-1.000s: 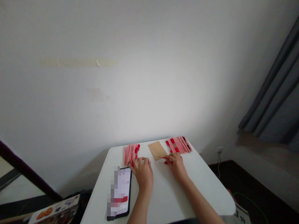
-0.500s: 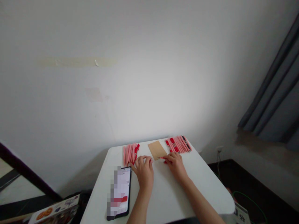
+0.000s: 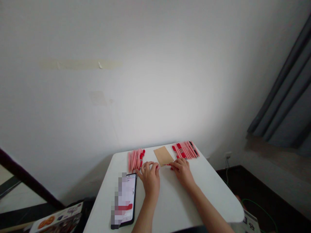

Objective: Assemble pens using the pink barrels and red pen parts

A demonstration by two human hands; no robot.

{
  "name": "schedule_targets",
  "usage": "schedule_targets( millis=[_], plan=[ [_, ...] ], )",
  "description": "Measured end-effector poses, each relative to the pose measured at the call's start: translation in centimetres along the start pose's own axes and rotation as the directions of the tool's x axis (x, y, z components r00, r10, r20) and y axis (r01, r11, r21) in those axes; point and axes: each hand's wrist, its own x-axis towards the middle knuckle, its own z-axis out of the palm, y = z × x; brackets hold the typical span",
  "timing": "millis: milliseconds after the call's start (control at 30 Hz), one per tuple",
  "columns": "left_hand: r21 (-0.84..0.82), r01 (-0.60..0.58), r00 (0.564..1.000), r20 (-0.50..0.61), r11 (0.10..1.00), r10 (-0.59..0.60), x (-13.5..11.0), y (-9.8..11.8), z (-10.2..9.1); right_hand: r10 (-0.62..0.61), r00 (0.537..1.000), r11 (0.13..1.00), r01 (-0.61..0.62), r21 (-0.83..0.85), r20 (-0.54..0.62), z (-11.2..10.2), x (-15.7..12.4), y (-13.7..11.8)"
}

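Observation:
My left hand (image 3: pixel 150 179) is closed in a pinch, and a small bit of a pink pen part (image 3: pixel 158 167) shows at its fingertips. Most of that part is hidden by the fingers. Opposite it, my right hand (image 3: pixel 181 171) pinches a thin red pen refill (image 3: pixel 168 164), whose tip points left toward my left hand. A brown paper sheet (image 3: pixel 163 156) lies just beyond both hands. Pink and red pens (image 3: pixel 134 160) lie side by side behind my left hand. Beyond my right hand is a second row of pens (image 3: pixel 186 149), pink, red and black.
A phone (image 3: pixel 126 200) lies on the white table (image 3: pixel 170 207), left of my left forearm. The wall (image 3: pixel 155 97) stands right behind the table's far edge. A printed box (image 3: pixel 58 218) is low at the left, and a dark curtain (image 3: pixel 286 97) hangs at the right.
The red refill has tilted slightly and its tip sits a little closer to my left fingertips. A bit more pink shows there. Otherwise both hands stay in place.

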Motion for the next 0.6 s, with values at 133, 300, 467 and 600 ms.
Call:
schedule_targets(
  millis=[133, 300, 467, 600],
  plan=[
    [-0.009, 0.003, 1.0, 0.01, 1.0, -0.003, 0.03, -0.03, 0.03, -0.001, 1.0, 1.0, 0.001, 0.015, -0.003, 0.0, 0.02, -0.04],
    [-0.032, 0.006, 1.0, 0.02, 0.999, -0.005, -0.02, -0.06, 0.2, -0.013, 1.0, 0.999, 0.012, 0.031, 0.004, -0.07, 0.04, -0.12],
    [-0.043, -0.024, 1.0, 0.01, 0.999, 0.024, 0.04, 0.06, 0.18, -0.019, 1.0, 1.0, 0.019, 0.024, 0.01, -0.15, 0.05, -0.23],
    [-0.036, -0.031, 1.0, 0.0, 0.999, 0.031, 0.0, 0.06, 0.29, -0.025, 1.0, 1.0, 0.025, 0.006, 0.012, -0.04, 0.06, -0.24]
  ],
)
